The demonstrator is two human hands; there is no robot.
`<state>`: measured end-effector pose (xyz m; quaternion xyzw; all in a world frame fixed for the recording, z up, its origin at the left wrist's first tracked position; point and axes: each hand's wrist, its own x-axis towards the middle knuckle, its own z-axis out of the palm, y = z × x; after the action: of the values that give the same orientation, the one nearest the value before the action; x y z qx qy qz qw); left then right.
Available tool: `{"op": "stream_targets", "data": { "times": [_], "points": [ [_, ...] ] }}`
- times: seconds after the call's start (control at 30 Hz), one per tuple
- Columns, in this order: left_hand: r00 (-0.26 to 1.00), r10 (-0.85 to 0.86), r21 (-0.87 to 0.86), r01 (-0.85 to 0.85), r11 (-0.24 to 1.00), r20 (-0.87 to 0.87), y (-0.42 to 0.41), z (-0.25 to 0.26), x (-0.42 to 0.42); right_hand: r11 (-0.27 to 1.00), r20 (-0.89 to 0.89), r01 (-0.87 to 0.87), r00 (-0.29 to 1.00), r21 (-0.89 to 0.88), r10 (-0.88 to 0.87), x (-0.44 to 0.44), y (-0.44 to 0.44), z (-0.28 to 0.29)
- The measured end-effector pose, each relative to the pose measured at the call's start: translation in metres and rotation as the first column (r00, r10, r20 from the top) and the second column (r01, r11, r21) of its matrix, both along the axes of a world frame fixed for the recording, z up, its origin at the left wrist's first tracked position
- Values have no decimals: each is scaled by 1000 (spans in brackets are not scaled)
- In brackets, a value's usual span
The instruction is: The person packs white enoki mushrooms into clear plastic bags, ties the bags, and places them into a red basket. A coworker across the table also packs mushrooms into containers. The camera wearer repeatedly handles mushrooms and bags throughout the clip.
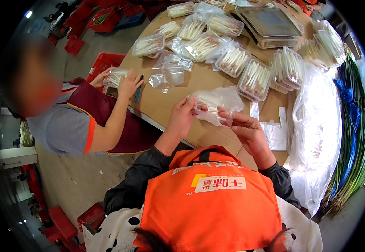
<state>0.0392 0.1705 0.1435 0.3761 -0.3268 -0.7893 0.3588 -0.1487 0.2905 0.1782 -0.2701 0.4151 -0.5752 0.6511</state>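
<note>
Both hands are at a clear plastic bag (pixel 229 96) over the cardboard-covered table (pixel 170 104). White vegetable stalks (pixel 213 109) show through its film; whether a tray is inside too, I cannot tell. My left hand (pixel 182 115) pinches the bag's near left side between thumb and fingers. At the near right edge, my right hand (pixel 247 130) grips the film with bent fingers. Just beyond the bag, a clear plastic tray (pixel 255 80) holds a row of pale stalks with brownish ends. A flattened plastic bag (pixel 274 132) lies right of my right hand.
Several filled trays (pixel 203 45) crowd the far side beside a platform scale (pixel 267 23). On the left, a co-worker's hands (pixel 127 83) hold another tray (pixel 116 77) near a blue pen-like tool (pixel 138 89). A plastic-wrapped bundle (pixel 316 126) and long green stalks (pixel 360 135) line the right side.
</note>
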Motion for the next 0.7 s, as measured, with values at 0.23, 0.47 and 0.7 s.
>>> {"op": "stream_targets", "data": {
  "times": [0.23, 0.47, 0.7],
  "points": [
    [843, -430, 154, 495, 855, -324, 8, -20, 40, 958, -301, -209, 917, 198, 263, -5, -5, -19],
    [917, -370, 300, 399, 866, -151, 16, -7, 50, 949, -368, -179, 890, 261, 269, 8, -20, -55],
    [834, -376, 290, 506, 812, -404, 20, -12, 51, 947, -173, -169, 960, 273, 221, 8, -23, -61]
  ]
}}
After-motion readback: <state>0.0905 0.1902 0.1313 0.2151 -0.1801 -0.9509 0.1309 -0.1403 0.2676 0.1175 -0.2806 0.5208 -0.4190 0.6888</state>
